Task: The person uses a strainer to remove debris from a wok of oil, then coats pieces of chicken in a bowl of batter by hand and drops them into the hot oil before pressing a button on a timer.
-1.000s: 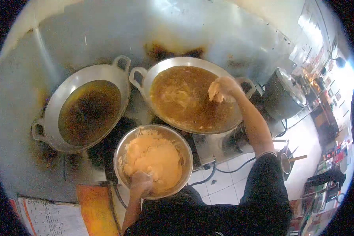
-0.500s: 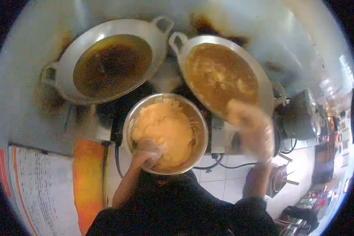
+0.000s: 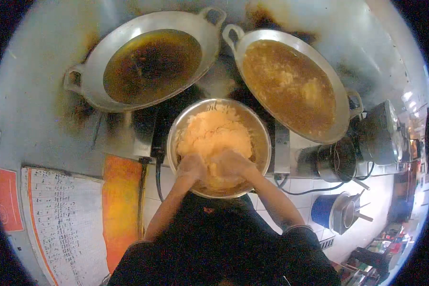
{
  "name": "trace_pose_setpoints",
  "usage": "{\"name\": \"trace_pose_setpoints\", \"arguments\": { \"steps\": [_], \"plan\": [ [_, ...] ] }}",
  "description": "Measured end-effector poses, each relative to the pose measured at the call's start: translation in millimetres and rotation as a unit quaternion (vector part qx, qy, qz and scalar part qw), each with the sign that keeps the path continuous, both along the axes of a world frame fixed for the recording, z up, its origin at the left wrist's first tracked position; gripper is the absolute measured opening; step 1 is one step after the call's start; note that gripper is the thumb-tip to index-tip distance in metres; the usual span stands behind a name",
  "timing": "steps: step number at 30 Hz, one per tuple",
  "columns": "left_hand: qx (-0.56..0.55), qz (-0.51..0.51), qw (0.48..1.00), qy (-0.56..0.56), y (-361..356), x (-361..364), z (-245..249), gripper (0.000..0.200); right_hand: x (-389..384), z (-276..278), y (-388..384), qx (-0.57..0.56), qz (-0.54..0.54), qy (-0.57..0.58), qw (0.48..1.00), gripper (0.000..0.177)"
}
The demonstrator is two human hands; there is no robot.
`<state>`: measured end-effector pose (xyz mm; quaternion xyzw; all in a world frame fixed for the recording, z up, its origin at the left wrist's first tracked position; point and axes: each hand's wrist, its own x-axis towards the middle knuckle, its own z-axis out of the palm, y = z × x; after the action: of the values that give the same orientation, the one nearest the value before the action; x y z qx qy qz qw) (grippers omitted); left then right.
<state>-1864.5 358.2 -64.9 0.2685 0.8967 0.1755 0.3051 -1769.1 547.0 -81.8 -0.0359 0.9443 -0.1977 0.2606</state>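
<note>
1. Below the two large woks, a metal bowl sits close against the person's front, holding a heap of crumbly orange mixture.

2. Both hands are down in the bowl's near half. The left hand is at the mixture's left edge and the right hand is just beside it. Fingers are blurred and partly sunk in the mixture, so I cannot tell whether either hand is clenched or loose. The hands hide part of what lies beneath them.

3. Beyond the bowl, to the left, the left wok holds dark liquid. To the right, the right wok holds brown liquid with pale pieces in it. Its lower rim comes near the bowl's far right side, crowding that approach. Two wok handles face each other across the narrow gap between the pans.

4. Right of the woks are a dark pot and, nearer, a round dark vessel. A black hose curves beneath them, above a blue bucket with metalware beside it.

5. At the left are an orange-yellow panel, a handwritten sheet and a red sheet.
</note>
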Motion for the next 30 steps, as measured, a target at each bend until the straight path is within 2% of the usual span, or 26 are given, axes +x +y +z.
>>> {"name": "trace_pose_setpoints", "arguments": {
  "steps": [3,5,7,8,10,11,12,13,15,17,18,19,21,23,27,29,30],
  "plan": [
    [0.122,-0.018,0.988,0.089,-13.6,0.7,5.3,0.040,22.1,50.1,16.8,-0.005,-0.095,0.045,0.994,0.045],
    [0.248,0.075,0.965,0.041,-1.4,-2.0,21.9,0.036,33.7,83.8,23.6,-0.013,-0.169,0.092,0.981,0.046],
    [0.329,0.124,0.936,-0.016,4.2,-3.5,-0.7,0.031,32.7,98.3,18.8,-0.002,-0.212,0.143,0.967,0.044],
    [0.352,0.120,0.927,-0.046,11.5,-9.5,-46.2,0.029,33.3,99.5,15.3,0.002,-0.239,0.172,0.956,0.043],
    [0.354,0.065,0.933,0.025,10.3,-11.2,-65.9,0.027,32.5,75.7,8.1,0.084,-0.147,0.144,0.975,0.042],
    [0.334,0.018,0.934,0.127,5.9,-6.2,-53.9,0.028,29.3,66.2,7.4,0.089,-0.164,0.174,0.967,0.040],
    [0.303,-0.002,0.939,0.161,10.9,-13.7,-32.4,0.029,26.2,56.5,6.7,0.093,-0.180,0.203,0.958,0.039],
    [0.271,-0.021,0.942,0.194,15.9,-21.2,-11.1,0.029,25.7,48.6,4.5,0.057,-0.253,0.273,0.926,0.038],
    [0.162,0.004,0.982,0.095,13.1,-16.7,24.2,0.031,30.1,60.4,0.0,0.000,-0.334,0.292,0.896,0.037],
    [0.233,0.067,0.970,0.028,11.2,-14.9,23.4,0.032,31.5,81.9,-6.2,-0.042,-0.366,0.211,0.905,0.039],
    [0.269,0.098,0.958,-0.001,12.8,-18.6,27.3,0.032,30.3,78.7,-10.4,-0.033,-0.363,0.226,0.903,0.041],
    [0.264,0.068,0.962,0.029,18.9,-15.8,31.5,0.035,30.2,74.2,-15.6,-0.021,-0.358,0.240,0.902,0.044],
    [0.246,0.011,0.966,0.081,28.7,7.9,56.6,0.041,29.2,85.4,-29.4,-0.058,-0.369,0.204,0.905,0.049],
    [0.254,-0.015,0.962,0.099,30.0,15.8,56.3,0.035,21.7,111.7,-35.5,-0.151,-0.396,0.119,0.898,0.056],
    [0.322,-0.010,0.947,0.012,24.5,10.4,47.4,0.024,18.2,62.3,-16.6,-0.114,-0.277,0.172,0.938,0.056],
    [0.341,0.001,0.940,-0.021,26.9,10.4,44.3,0.020,14.8,55.2,-8.1,-0.143,-0.191,0.268,0.933,0.054],
    [0.355,0.025,0.934,-0.034,29.1,12.5,46.6,0.019,14.4,54.7,-7.7,-0.126,-0.198,0.266,0.935,0.051]
  ]
}}
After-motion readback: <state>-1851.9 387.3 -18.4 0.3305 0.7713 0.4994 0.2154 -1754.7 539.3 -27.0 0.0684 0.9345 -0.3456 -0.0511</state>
